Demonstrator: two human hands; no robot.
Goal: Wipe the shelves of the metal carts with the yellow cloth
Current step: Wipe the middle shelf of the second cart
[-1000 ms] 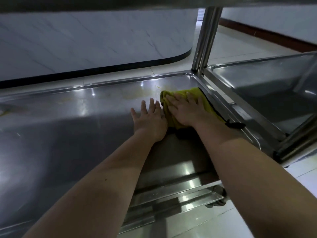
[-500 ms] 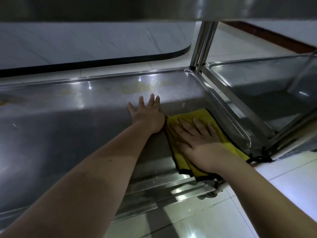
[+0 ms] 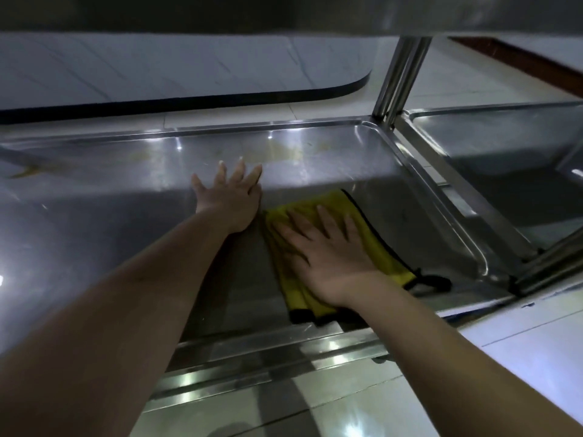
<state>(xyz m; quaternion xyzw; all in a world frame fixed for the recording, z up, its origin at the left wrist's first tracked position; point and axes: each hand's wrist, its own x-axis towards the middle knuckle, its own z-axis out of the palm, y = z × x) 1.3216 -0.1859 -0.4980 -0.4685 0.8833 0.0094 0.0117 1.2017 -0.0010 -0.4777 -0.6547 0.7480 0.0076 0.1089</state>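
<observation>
The steel cart shelf [image 3: 104, 234] fills the view. On its right half lies the yellow cloth [image 3: 377, 244], pressed flat under the right hand [image 3: 328, 257], fingers spread straight. The left hand [image 3: 232, 197] rests flat just beside it, fingers apart.

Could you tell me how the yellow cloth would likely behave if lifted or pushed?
The yellow cloth is probably floppy and light: it lies in soft folds under the right hand. Pressed flat, it should slide easily on the smooth metal shelf. Its black loop would likely dangle.
</observation>
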